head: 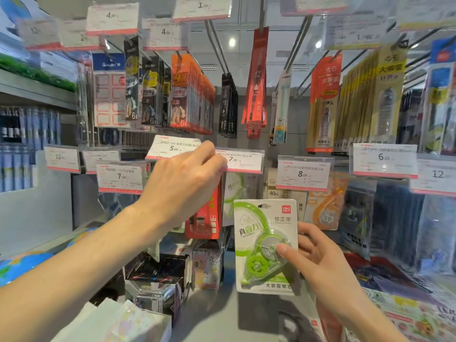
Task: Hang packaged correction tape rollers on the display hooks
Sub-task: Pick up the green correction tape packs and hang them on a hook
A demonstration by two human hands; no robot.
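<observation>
My right hand point(313, 257) holds a packaged green correction tape roller point(265, 245) upright by its right edge, thumb on the blister. The pack's hang hole is at its top, below the 7.90 price tag point(243, 160). My left hand point(183, 178) reaches up to that tag and pinches its left end. Behind the tag, more green correction tape packs point(233, 188) hang on the hook; the hook itself is hidden by the tag and my hand. Red packs point(209, 215) hang just left of them, under my left hand.
Price tags 8.00 point(303, 172) and 6.00 point(384, 160) front hooks to the right, with an orange tape pack point(325, 211) below. Pen packs hang on the upper rows. Boxes point(158, 280) and a globe point(19, 265) sit on the shelf below.
</observation>
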